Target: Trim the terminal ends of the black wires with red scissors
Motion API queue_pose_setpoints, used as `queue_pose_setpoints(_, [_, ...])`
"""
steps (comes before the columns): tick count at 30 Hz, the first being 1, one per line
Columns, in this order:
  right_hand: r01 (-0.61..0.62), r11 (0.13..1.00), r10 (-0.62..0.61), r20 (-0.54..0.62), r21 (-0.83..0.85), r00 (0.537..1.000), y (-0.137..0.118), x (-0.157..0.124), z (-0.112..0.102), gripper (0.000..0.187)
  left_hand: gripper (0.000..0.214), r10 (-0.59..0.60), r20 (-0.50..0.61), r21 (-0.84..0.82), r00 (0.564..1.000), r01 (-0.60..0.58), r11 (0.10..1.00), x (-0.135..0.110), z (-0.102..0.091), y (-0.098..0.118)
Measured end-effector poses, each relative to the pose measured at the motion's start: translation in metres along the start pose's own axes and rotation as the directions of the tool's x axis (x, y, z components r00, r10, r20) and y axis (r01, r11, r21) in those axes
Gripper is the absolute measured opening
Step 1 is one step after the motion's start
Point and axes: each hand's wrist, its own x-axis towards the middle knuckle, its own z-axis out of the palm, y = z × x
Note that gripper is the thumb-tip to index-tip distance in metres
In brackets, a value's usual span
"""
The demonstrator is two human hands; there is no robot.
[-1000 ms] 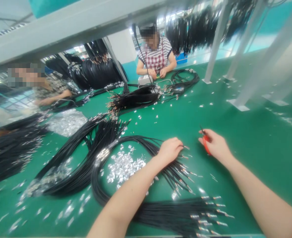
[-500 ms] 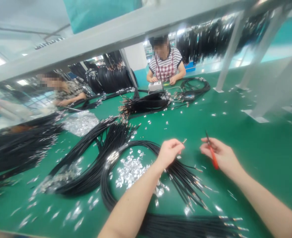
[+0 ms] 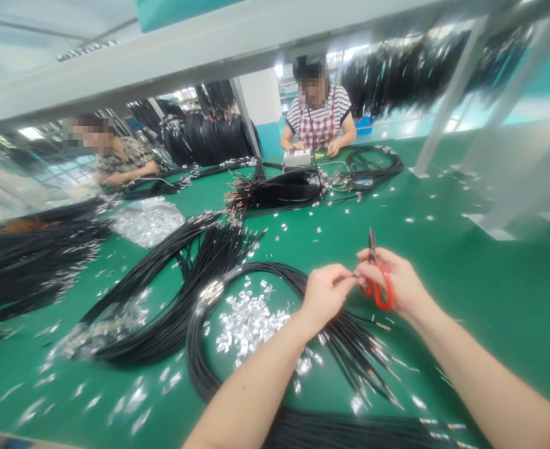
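My left hand [image 3: 328,293] pinches the end of a black cable between thumb and forefinger, above the fanned ends of a coiled black cable bundle [image 3: 350,349]. Red-handled scissors [image 3: 383,287] are held in my right hand [image 3: 399,280], blades pointing up and away. The right thumb and fingertips meet the left fingertips at the cable end, and what lies between them is too small to make out. Inside the coil lies a heap of small silvery pieces [image 3: 251,321]. The bundle is wrapped at its left side by a clear band [image 3: 212,292].
More black cable bundles [image 3: 200,274] lie to the left, beside a clear bag of silvery pieces [image 3: 148,221]. Scraps dot the green table [image 3: 443,268]. Two people sit across it, one near a white box [image 3: 297,157]. Grey shelf posts [image 3: 448,100] stand at the right.
My right hand has moved left with the scissors and now meets the left fingertips. The scissors have turned more upright, showing their handle loops. The camera view has shifted slightly.
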Motion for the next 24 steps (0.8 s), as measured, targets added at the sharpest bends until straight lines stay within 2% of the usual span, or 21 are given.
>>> queue_pose_setpoints(4, [0.024,1.000,-0.024,-0.010,-0.006,1.000,0.004,0.000,-0.004,0.038,0.013,0.050,0.023,0.139,0.998,-0.053,0.989,0.000,0.001,-0.004])
queue_pose_setpoints(7, [0.066,0.995,-0.069,-0.034,-0.071,0.997,0.006,0.001,-0.012,0.036,0.016,0.049,0.148,0.294,0.988,-0.091,0.951,-0.001,-0.001,-0.004])
queue_pose_setpoints(10, [0.107,0.978,-0.125,-0.093,-0.177,0.988,0.008,0.002,-0.026,0.033,0.040,-0.003,0.367,0.481,0.930,-0.187,0.856,-0.002,-0.002,-0.005])
queue_pose_setpoints(12, [0.097,0.968,-0.129,-0.127,-0.233,0.983,0.012,0.000,-0.039,0.032,0.051,-0.076,0.457,0.581,0.886,-0.233,0.779,-0.002,-0.001,-0.007])
queue_pose_setpoints(13, [0.083,0.965,-0.121,-0.141,-0.251,0.983,0.014,-0.003,-0.046,0.032,0.049,-0.110,0.475,0.615,0.873,-0.240,0.751,-0.002,-0.001,-0.008])
queue_pose_setpoints(15, [0.043,0.960,-0.093,-0.170,-0.276,0.981,0.018,-0.010,-0.059,0.033,0.042,-0.141,0.503,0.619,0.853,-0.242,0.747,-0.001,-0.002,-0.009])
queue_pose_setpoints(17, [0.006,0.959,-0.066,-0.205,-0.282,0.977,0.023,-0.019,-0.069,0.034,0.042,-0.128,0.557,0.555,0.821,-0.254,0.792,0.000,-0.005,-0.008])
queue_pose_setpoints(19, [-0.017,0.964,-0.049,-0.242,-0.266,0.969,0.027,-0.028,-0.076,0.035,0.045,-0.107,0.616,0.497,0.780,-0.280,0.821,0.002,-0.009,-0.008])
queue_pose_setpoints(21, [-0.022,0.969,-0.048,-0.274,-0.245,0.960,0.031,-0.034,-0.080,0.036,0.037,-0.112,0.646,0.498,0.755,-0.305,0.812,0.002,-0.009,-0.010])
queue_pose_setpoints(23, [-0.009,0.969,-0.062,-0.280,-0.246,0.958,0.034,-0.037,-0.081,0.035,0.020,-0.110,0.640,0.514,0.761,-0.317,0.797,0.001,-0.005,-0.014])
queue_pose_setpoints(24, [-0.002,0.967,-0.070,-0.273,-0.255,0.960,0.035,-0.037,-0.081,0.034,0.016,-0.092,0.622,0.510,0.778,-0.314,0.801,0.000,-0.001,-0.016])
